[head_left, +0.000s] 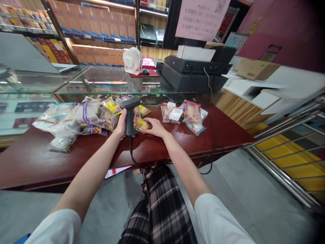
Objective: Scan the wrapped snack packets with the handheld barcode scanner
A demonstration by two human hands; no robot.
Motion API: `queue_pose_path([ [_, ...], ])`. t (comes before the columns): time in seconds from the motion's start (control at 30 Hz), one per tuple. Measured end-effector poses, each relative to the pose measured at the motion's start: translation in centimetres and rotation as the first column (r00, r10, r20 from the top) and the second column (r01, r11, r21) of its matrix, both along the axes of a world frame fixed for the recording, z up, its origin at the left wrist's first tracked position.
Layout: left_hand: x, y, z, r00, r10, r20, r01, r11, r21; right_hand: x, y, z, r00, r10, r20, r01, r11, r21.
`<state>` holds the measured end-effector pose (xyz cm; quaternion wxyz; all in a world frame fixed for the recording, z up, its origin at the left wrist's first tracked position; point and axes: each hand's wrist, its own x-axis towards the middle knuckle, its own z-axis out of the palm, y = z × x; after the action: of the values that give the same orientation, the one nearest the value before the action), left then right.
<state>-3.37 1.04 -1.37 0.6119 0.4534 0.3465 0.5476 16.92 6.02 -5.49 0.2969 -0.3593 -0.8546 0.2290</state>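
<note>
My left hand [122, 123] is wrapped round the grip of a black barcode scanner [130, 117], held upright over the dark red counter. Its cable hangs down toward my lap. My right hand [155, 127] has its fingers closed on a small yellow snack packet [142, 125], just right of the scanner. Left of the scanner lies a heap of packaged snacks [87, 113], some in clear wrappers and some in yellow or purple. To the right, two groups of wrapped snacks [192, 113] rest apart from the heap.
The reddish-brown counter [88, 162] spans the front, with a glass display case [106, 79] behind it. A white fan [132, 61] and a black cash-register-like unit [193, 76] stand on the glass. A loose cable [214, 132] runs over the counter's right edge. A metal rack [286, 169] stands right.
</note>
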Motion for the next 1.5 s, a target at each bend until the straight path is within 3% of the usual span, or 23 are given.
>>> queue_pose_path([
  [0.13,-0.6,-0.2,0.1,0.988,0.08,0.129,-0.095,0.988,0.119,1.2,0.9,0.0,0.965,-0.25,0.073,0.241,0.963,0.118],
  [0.3,-1.0,-0.3,0.2,0.988,0.073,0.135,-0.088,0.989,0.115,1.4,0.9,-0.4,0.968,-0.203,0.15,0.182,0.973,0.144],
  [0.43,-0.8,-0.6,0.3,0.991,0.079,0.11,-0.087,0.993,0.073,1.3,0.9,-0.1,0.935,-0.335,0.115,0.319,0.938,0.136],
  [0.57,-0.6,-0.9,0.4,0.993,0.1,0.065,-0.103,0.994,0.039,2.0,2.2,0.0,0.887,-0.433,-0.161,0.429,0.901,-0.06],
  [0.67,-0.6,-0.9,0.3,0.996,0.075,0.057,-0.077,0.996,0.039,2.4,3.5,-0.4,0.778,-0.504,-0.375,0.445,0.864,-0.236],
  [0.77,-0.7,-1.0,-0.2,0.999,0.011,0.039,-0.012,1.0,0.019,2.6,4.3,-0.8,0.699,-0.539,-0.469,0.421,0.841,-0.34],
  [1.07,0.1,-1.8,-0.2,0.971,-0.099,-0.217,0.099,0.995,-0.008,2.6,4.0,-0.9,0.737,-0.513,-0.44,0.43,0.858,-0.281],
  [1.4,0.4,-2.1,0.3,0.972,-0.098,-0.213,0.101,0.995,0.002,2.1,3.2,-0.4,0.79,-0.473,-0.389,0.413,0.881,-0.231],
  [1.5,0.4,-2.0,0.2,0.969,-0.099,-0.226,0.099,0.995,-0.008,2.0,3.5,-0.8,0.784,-0.486,-0.386,0.402,0.872,-0.28],
])
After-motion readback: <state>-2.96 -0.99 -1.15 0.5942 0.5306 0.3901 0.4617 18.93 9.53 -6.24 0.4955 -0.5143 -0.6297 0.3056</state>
